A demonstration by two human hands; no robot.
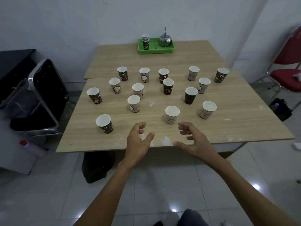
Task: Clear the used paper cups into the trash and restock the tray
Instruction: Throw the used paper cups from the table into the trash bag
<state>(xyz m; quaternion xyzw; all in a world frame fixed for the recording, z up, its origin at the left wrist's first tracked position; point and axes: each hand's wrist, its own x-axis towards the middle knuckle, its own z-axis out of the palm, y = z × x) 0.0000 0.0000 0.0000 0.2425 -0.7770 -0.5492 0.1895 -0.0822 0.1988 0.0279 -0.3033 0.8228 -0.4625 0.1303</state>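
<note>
Several paper cups stand upright and scattered over the wooden table point(228, 128). The nearest are a pale cup point(172, 114) and a dark cup point(104, 123). At the far end a green tray point(156, 49) carries a stack of cups point(145, 41) and a metal teapot point(165, 39). My left hand point(138, 141) hovers over the table's near edge with fingers loosely curled and holds nothing. My right hand point(192, 139) hovers beside it, just right of the pale cup, fingers loosely curled and empty. A black trash bag point(97, 165) sits under the table's front edge.
A dark folded chair with a metal frame point(44, 95) leans at the left. A red chair point(286, 74) stands at the right, with a black bag point(280, 108) on the floor beside it. White tiles cover the floor around the table.
</note>
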